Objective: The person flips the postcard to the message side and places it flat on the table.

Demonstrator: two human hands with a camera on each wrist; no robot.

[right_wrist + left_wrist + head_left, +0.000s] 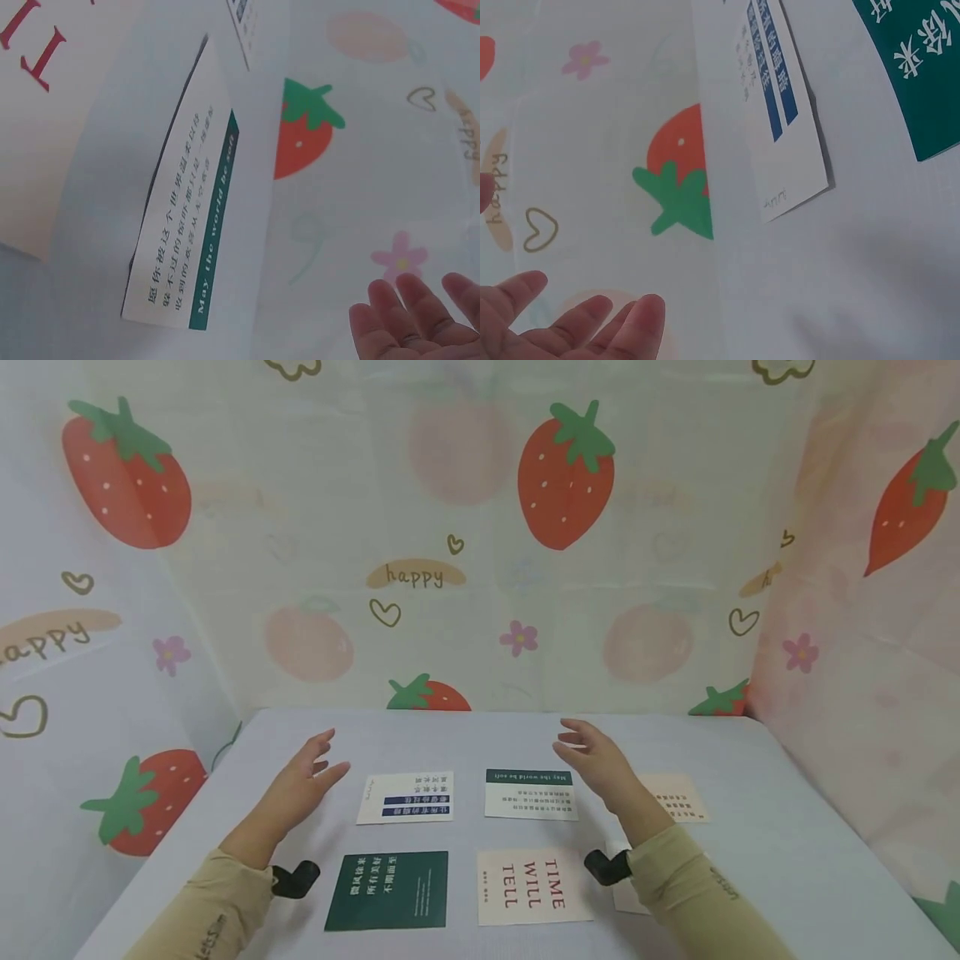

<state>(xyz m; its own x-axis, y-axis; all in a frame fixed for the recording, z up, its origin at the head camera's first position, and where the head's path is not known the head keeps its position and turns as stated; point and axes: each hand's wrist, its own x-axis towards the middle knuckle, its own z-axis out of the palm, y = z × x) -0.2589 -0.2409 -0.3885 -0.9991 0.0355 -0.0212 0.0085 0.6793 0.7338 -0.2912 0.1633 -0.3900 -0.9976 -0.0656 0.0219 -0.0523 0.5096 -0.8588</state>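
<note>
Over the white table [450, 739], left hand [300, 781] and right hand [598, 762] are held raised, fingers loose, released. Blue-barred card [406, 798] (nearest left) and green-banded card [529, 797] (nearest right) are laid flat on it, long axes left-right; band is set along the far edge, lettering inverted. Peach card [681, 797] and white card [632, 902] are partly hidden by right arm [705, 893].

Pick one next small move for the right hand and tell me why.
Probably lower the right hand toward the white card with the green band. The hand holds nothing and hovers over the table, and in the head view that card lies close by, while the peach card is partly hidden by the forearm.
</note>
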